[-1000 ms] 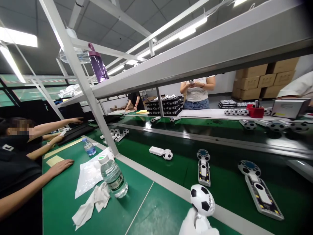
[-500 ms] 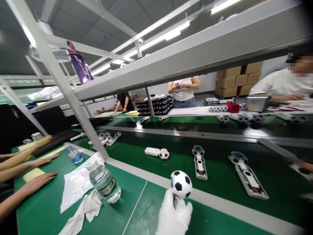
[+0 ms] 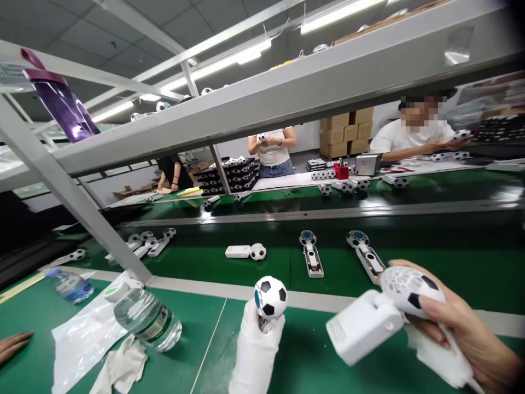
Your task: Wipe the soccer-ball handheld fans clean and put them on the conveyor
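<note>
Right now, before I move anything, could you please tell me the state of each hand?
Left hand: closed, white-gloved, holding a football-patterned ball.
Right hand: closed, holding a white device with a football-patterned head, with a white cloth.

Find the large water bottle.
The water bottle sits at lower left of the head view, on the green bench, beside a plastic sheet and white cloth.

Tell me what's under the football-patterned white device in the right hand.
Under the white device are the right hand and a white cloth, with the green bench below. The device hides the hand's palm side, and the cloth hides the hand's lower part.
</note>
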### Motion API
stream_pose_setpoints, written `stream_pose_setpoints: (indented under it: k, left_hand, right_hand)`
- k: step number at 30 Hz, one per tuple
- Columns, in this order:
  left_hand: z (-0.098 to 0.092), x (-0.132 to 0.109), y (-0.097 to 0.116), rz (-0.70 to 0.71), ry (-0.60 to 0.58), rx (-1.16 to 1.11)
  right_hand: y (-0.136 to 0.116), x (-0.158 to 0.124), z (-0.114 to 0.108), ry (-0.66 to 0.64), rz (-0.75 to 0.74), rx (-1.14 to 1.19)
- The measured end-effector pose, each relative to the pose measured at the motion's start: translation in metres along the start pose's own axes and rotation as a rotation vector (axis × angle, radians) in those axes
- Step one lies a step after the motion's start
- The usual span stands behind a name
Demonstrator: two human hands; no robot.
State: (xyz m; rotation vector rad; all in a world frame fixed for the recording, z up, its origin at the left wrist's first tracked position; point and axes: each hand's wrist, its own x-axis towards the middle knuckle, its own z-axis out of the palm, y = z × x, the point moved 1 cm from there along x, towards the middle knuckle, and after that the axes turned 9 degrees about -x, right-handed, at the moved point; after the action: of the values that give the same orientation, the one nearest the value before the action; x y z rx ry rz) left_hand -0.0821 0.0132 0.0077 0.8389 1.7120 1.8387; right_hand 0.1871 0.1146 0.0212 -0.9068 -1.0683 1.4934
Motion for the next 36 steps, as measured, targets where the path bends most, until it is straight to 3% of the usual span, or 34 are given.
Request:
stream_pose_setpoints:
  k: [5, 11, 17, 22, 26, 29, 32, 36]
  left_hand:
    - [0.002, -0.006, 0.012, -0.205, -0.116, 0.113]
    - [0.003, -0.012, 0.013, -0.453, -0.436, -0.357]
    - [0.007, -0.015, 0.013, -0.773, -0.546, -0.703]
    - [0.006, -0.01, 0.005, -0.91, -0.666, -0.869]
    - [0.007, -0.005, 0.001, -0.927, -0.683, -0.883]
    - [0.015, 0.003, 0.004, -0.866, -0.682, -0.785]
    - [0.032, 0.017, 0.01, -0.725, -0.661, -0.538]
    - [0.072, 0.048, 0.007, -0.421, -0.658, 0.007]
  right_hand:
    - [0.014, -0.013, 0.004, -0.164, 0.184, 0.171]
    - [0.049, -0.02, 0.014, -0.34, 0.32, 0.41]
    - [0.069, -0.022, 0.03, -0.575, 0.365, 0.53]
    - [0.078, -0.02, 0.032, -0.631, 0.381, 0.575]
    - [0.084, -0.017, 0.03, -0.632, 0.37, 0.607]
    - [0.086, -0.016, 0.03, -0.641, 0.361, 0.628]
    - [0.085, -0.014, 0.032, -0.651, 0.351, 0.652]
    - [0.086, -0.012, 0.032, -0.643, 0.329, 0.663]
